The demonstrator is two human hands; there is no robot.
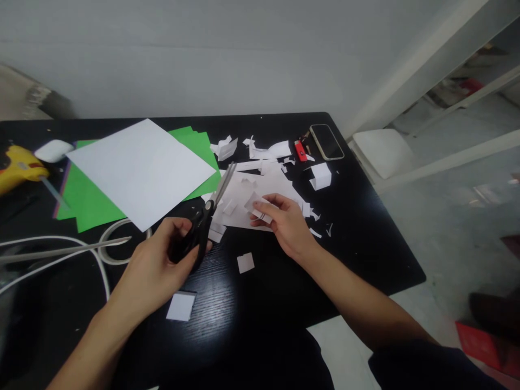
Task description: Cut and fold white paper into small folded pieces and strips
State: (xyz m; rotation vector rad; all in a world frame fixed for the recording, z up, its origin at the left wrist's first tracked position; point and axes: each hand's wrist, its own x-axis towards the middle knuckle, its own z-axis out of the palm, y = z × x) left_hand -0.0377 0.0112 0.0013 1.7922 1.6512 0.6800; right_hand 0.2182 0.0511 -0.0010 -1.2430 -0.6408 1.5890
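My left hand (162,265) is closed around the black handles of a pair of scissors (205,214), whose blades point up and to the right over cut white paper. My right hand (284,219) pinches a small white paper piece (257,206) just above a larger cut white sheet (260,192). Two small white paper squares lie on the black table, the upper paper square (245,262) and the lower paper square (181,306), below the hands.
A large white sheet (140,168) lies on green paper (85,197) at left. A yellow glue gun (18,168), white cables (101,260) and a long blade lie far left. A phone (326,142), red item (300,150) and paper scraps sit at the back right. The table edge (406,260) is at right.
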